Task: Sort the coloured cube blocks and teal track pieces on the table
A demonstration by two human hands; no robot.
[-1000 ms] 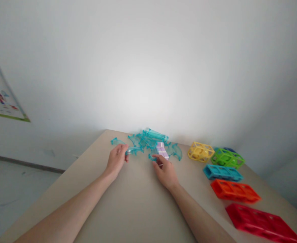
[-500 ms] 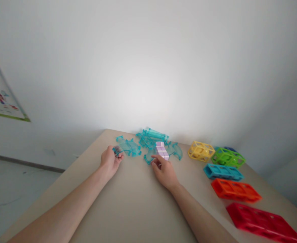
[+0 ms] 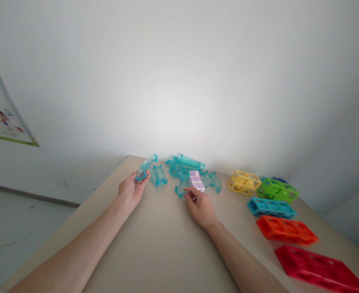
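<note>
Above the far-left tabletop (image 3: 155, 236), the left hand (image 3: 130, 189) grips a teal piece (image 3: 148, 165) by its near end, probably so the rest sticks out. Right hand (image 3: 200, 206) is curled at the lilac block (image 3: 197, 182), can't tell if it's gripping.

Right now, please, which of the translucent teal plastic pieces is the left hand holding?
The narrow teal piece slanting up from the left hand; the others, including the wider piece just right of it, are outside that hand.
</note>
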